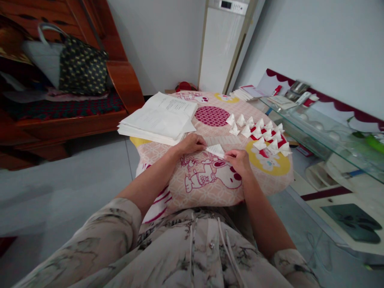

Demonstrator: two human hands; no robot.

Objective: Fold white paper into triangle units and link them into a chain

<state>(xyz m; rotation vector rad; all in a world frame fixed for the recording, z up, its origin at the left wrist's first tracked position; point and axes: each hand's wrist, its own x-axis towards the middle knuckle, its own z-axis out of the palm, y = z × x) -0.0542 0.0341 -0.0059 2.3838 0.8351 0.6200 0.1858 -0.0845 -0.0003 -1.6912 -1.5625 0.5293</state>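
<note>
A small piece of folded white paper (216,150), roughly triangular with print on it, is held low over the cloth-covered table (180,176). Its left corner is pinched by my left hand (192,144), fingers closed. My right hand (239,160) grips the lower right corner between thumb and fingers. Behind the folded paper lies a pale paper strip (223,140) on the cloth. Beyond my left hand sits a thick stack of printed sheets (159,116). Several small folded paper pieces (259,145) with pointed tips stand in rows to the right.
A glass-topped cabinet (324,136) with cups and small items runs along the right wall. At the left is a wooden bench (123,80) with bags (82,66) on it. More papers (246,93) lie at the table's far right edge. A tall white appliance (220,48) stands behind.
</note>
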